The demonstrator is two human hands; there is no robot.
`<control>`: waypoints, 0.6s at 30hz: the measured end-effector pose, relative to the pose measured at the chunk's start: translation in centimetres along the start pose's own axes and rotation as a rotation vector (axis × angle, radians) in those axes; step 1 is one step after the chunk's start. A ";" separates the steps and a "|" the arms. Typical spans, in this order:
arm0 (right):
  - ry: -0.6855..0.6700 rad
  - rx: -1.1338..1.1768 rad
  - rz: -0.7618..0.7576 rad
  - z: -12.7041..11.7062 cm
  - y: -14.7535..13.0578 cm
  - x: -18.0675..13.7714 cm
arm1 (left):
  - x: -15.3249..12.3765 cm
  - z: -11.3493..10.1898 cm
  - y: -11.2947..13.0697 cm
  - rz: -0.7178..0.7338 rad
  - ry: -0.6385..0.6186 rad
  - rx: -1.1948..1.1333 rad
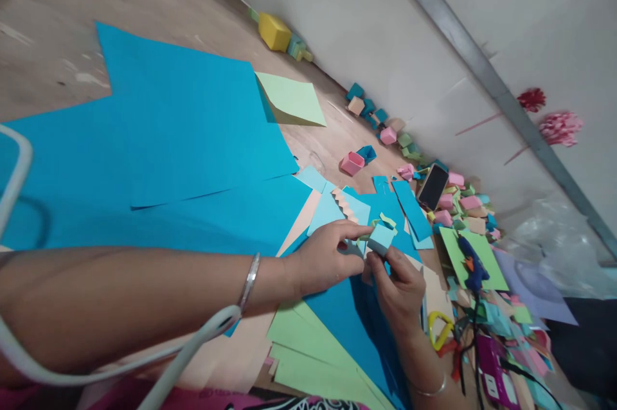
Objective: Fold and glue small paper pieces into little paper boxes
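A small light-blue paper box (380,239) with curled pale-green paper strips (384,222) at its top is held between my two hands. My left hand (328,256) comes in from the left, its index finger and thumb closed at the box's left side. From below, my right hand (399,278) pinches the box's lower right edge between thumb and fingers. Beneath the hands lie light-blue paper pieces and a zigzag-cut peach paper strip (343,204). Large blue paper sheets (193,121) spread under and left of them.
Scissors with yellow handles (439,331), a dark-blue glue gun (472,262) and a magenta power strip (494,371) lie at right. A phone (432,186) rests among many small paper boxes along the wall. A white cable (193,339) loops across the left foreground. Green sheets (318,358) lie below.
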State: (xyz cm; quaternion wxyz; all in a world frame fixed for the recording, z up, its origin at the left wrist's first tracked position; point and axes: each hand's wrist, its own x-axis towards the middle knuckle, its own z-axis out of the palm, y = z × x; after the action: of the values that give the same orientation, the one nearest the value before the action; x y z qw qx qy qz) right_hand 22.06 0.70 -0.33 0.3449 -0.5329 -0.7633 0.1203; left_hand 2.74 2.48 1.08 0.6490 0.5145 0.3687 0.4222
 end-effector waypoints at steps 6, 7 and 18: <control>-0.014 -0.003 -0.037 0.1 0.0 0.0 | -0.2 0.0 0.0 -0.027 -0.018 -0.040; -0.013 -0.006 -0.039 0.0 0.0 0.1 | -0.2 -0.1 0.0 -0.030 -0.029 -0.066; -0.023 -0.009 -0.060 -0.2 -0.5 0.0 | 0.1 -0.1 -0.1 -0.017 -0.095 -0.281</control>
State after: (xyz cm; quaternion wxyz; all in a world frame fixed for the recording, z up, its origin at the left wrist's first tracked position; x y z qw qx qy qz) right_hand 21.86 0.50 0.11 0.3371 -0.5097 -0.7835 0.1128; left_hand 2.71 2.55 0.96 0.7351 0.4347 0.2790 0.4392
